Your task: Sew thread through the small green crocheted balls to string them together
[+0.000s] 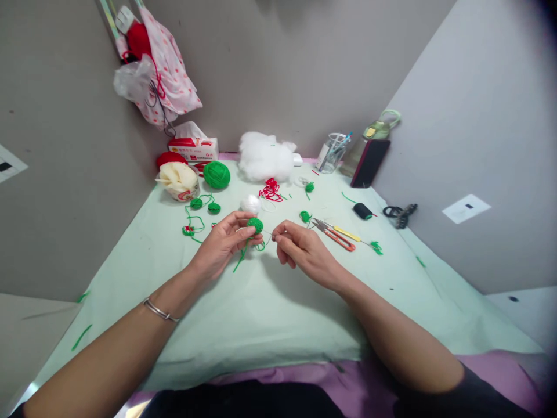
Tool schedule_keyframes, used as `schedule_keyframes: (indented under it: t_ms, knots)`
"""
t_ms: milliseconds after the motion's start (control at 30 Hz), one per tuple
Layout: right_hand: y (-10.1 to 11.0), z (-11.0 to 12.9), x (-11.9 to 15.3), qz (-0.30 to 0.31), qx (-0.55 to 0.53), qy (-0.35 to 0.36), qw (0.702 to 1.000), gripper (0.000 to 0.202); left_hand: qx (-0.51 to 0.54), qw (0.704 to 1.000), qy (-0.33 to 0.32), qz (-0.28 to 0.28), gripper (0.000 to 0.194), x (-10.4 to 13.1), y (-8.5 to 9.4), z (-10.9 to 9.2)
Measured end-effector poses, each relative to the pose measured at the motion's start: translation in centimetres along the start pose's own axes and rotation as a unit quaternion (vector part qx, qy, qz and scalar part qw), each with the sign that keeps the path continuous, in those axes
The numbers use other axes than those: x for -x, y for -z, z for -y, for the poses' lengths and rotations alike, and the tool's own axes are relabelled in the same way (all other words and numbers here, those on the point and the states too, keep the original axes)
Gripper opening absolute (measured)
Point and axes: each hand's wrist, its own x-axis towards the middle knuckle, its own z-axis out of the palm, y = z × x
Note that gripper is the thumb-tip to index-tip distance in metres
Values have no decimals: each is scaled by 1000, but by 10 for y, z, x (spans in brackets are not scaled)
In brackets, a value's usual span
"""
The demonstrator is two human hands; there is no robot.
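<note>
Above the front half of the table, my left hand [225,242] is closed around a small green crocheted ball [255,226], held between thumb and fingers. Loose green yarn tails [241,259] hang below it. My right hand [300,247], just to the right, is closed in a pinch. A thin dark thread [268,234] runs from the green ball to its fingertips; whether a needle is in the pinch is too small to tell. Behind the left fingers lies a white yarn ball [250,204]. Orange-handled thread snips [337,235] and a yellow-handled crochet hook [346,233] lie right of my right hand.
At the back stand white stuffing [266,157], a green yarn ball [216,175], a tissue box [194,149], a glass jar [331,154], a phone [371,164] and a bottle [357,152]. Small green crocheted pieces [213,208], red yarn [270,190] and black thread [362,211] lie around.
</note>
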Motion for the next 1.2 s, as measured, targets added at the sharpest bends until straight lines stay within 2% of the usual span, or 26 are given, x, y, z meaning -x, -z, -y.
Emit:
schedule_keyframes:
  t_ms: [167,367,500,567,900,1033,1200]
  knots:
    - [-5,-1,0,-6,-6,-1,1000,14,-57,998,-23,-10,34,0,0,4]
    - [-11,-11,-8,32,-158,-20,987,21,-113,993,-43,-11,38,2,-4,6]
    - [-6,-21,-14,-7,-142,1,990,23,-151,986,-73,-26,33,3,-6,3]
    - [-3,-24,-16,-1,-150,-4,989,23,-170,981,-92,-31,30,4,-6,2]
    - [0,-32,-18,49,-237,-46,969,28,-200,972,-104,-57,26,7,-8,-1]
    - [-5,-30,-19,41,-268,-58,961,28,-216,966,-125,-70,22,10,-12,0]
    - [-12,-29,-21,35,-294,-69,953,33,-208,968,-121,-65,21,12,-17,2]
